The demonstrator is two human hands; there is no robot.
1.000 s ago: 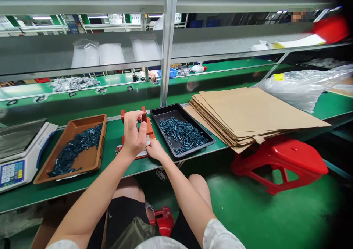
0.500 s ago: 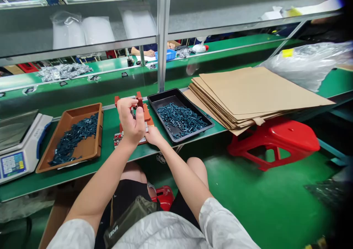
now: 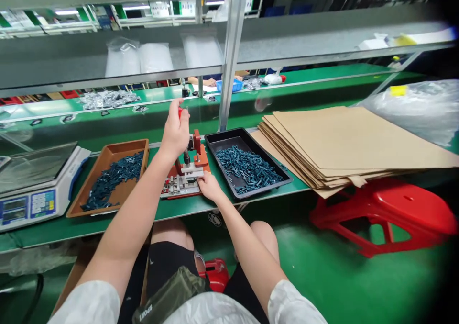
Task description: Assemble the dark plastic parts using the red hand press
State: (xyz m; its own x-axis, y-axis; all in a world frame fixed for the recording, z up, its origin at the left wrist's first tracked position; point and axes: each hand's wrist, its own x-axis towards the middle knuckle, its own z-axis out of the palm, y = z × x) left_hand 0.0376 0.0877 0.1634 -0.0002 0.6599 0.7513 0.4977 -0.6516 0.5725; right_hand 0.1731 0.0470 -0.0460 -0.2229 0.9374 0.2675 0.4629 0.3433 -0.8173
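Note:
On the bench in front of me stands a small hand-operated toggle press (image 3: 196, 147), with a reddish-brown base and upright and a metal fixture (image 3: 182, 183) at its front. My left hand (image 3: 175, 131) is wrapped round the press's red lever handle (image 3: 180, 113), held high above the base. My right hand (image 3: 211, 187) is low at the fixture's right end, its fingers closed against the metal; whatever they pinch is hidden. Dark blue small parts (image 3: 247, 169) fill much of the black tray (image 3: 229, 136) to the right. Flat dark blue pieces (image 3: 114, 178) lie in the brown tray (image 3: 124, 147) to the left.
A weighing scale (image 3: 43, 195) stands at far left. Stacked brown cardboard sheets (image 3: 344, 139) lie right of the black tray, above a red stool (image 3: 405, 199). A metal post (image 3: 231, 56) rises behind the press. Across the line, a person's hands (image 3: 210, 82) show near a blue basket (image 3: 233, 85).
My left hand has risen with the lever handle, uncovering the press's plunger and fixture. The right hand stays at the fixture's right end. The whole view has shifted slightly.

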